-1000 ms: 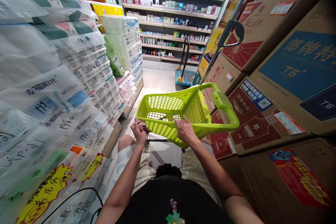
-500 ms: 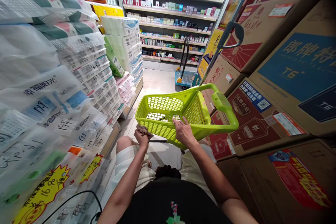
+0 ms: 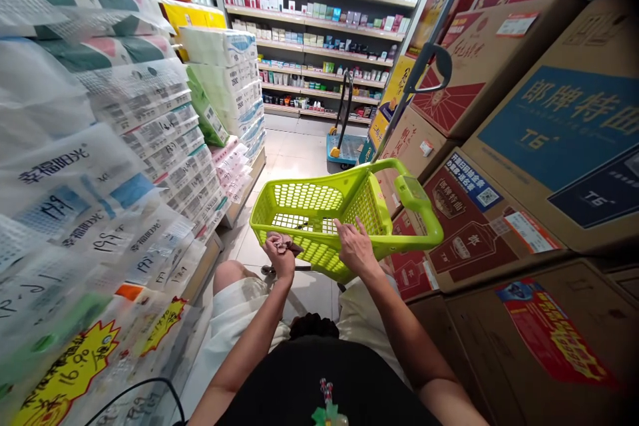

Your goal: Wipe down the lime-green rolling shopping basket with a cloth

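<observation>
A lime-green plastic shopping cart (image 3: pixel 315 255) with mesh walls stands in front of my knees, its handle to the right. My left hand (image 3: pixel 280 257) is closed around a crumpled brownish cloth (image 3: pixel 283 243), held against the near side of the cart close to its left end. On the same near rim, further right, my right hand (image 3: pixel 357 249) grips the cart with its fingers hooked over the edge. Mesh shows through the inside of the basket.
Packs of tissue paper (image 3: pixel 150 126) are stacked along the left, with handwritten prices. Liquor cartons (image 3: pixel 564 140) rise close on the right. Ahead, a blue platform trolley (image 3: pixel 344 148) stands before shelves of small boxes (image 3: pixel 319 40). A black cable (image 3: pixel 150 383) runs at the lower left.
My left hand has moved right and up with the cloth, from the cart's lower left corner onto its near side. My right hand stays on the rim. The view has shifted slightly.
</observation>
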Demonstrator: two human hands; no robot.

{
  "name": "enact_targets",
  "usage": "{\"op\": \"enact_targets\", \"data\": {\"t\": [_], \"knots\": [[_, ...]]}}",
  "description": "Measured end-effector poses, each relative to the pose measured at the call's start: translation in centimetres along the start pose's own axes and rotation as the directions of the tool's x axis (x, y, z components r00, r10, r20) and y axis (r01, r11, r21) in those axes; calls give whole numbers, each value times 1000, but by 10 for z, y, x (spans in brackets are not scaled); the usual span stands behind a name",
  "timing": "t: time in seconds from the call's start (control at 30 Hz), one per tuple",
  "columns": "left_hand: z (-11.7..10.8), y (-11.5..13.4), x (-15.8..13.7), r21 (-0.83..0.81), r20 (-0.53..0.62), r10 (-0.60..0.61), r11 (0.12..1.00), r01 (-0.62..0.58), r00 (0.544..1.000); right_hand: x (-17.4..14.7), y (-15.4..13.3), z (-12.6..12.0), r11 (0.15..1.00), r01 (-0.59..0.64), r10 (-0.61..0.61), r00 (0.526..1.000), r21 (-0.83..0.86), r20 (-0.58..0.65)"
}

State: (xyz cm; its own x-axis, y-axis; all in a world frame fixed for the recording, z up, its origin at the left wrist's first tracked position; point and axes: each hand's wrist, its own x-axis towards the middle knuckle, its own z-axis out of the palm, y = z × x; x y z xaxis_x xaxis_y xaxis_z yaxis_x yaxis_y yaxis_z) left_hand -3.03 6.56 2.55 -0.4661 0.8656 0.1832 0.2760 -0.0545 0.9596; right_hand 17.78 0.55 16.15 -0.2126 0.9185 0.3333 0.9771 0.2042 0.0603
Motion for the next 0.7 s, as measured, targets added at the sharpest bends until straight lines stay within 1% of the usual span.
{"op": "enact_targets", "data": {"t": [0.07,0.13,0.17,0.27,0.33,0.4,0.47,0.5,0.57,0.63,0.67,0.7], "knots": [[2,5,0,16,-42,-52,998,53,998,-3,6,-4,1000,-15,15,1000,-19,-7],[5,10,-1,41,-43,-82,996,83,996,-6,10,-7,998,-38,39,999,-45,13],[7,13,-1,43,-36,-71,996,73,997,-8,12,-8,997,-49,51,998,-59,27],[12,20,-3,-1,-41,20,1000,-20,999,-10,15,-9,995,-67,71,996,-79,50],[16,21,-10,-16,-44,39,999,-39,998,-11,15,-9,995,-67,70,996,-71,47],[19,19,-23,1,13,-25,1000,25,1000,-11,13,-8,996,-61,64,997,-61,42],[22,20,-40,18,125,-88,996,87,988,-11,13,-8,997,-53,55,998,-53,39],[23,23,-48,14,181,-81,997,80,980,-12,13,-9,997,-52,54,998,-50,39],[27,34,-60,-21,257,14,1000,-9,966,-14,17,-13,997,-59,61,997,-52,40],[30,48,-63,-63,273,126,992,-113,954,-17,24,-20,994,-85,87,996,-62,33],[32,53,-62,-74,270,152,988,-137,951,-19,29,-24,993,-103,105,994,-65,22],[34,57,-61,-74,266,150,988,-136,952,-22,34,-27,990,-124,125,992,-67,8]]}}
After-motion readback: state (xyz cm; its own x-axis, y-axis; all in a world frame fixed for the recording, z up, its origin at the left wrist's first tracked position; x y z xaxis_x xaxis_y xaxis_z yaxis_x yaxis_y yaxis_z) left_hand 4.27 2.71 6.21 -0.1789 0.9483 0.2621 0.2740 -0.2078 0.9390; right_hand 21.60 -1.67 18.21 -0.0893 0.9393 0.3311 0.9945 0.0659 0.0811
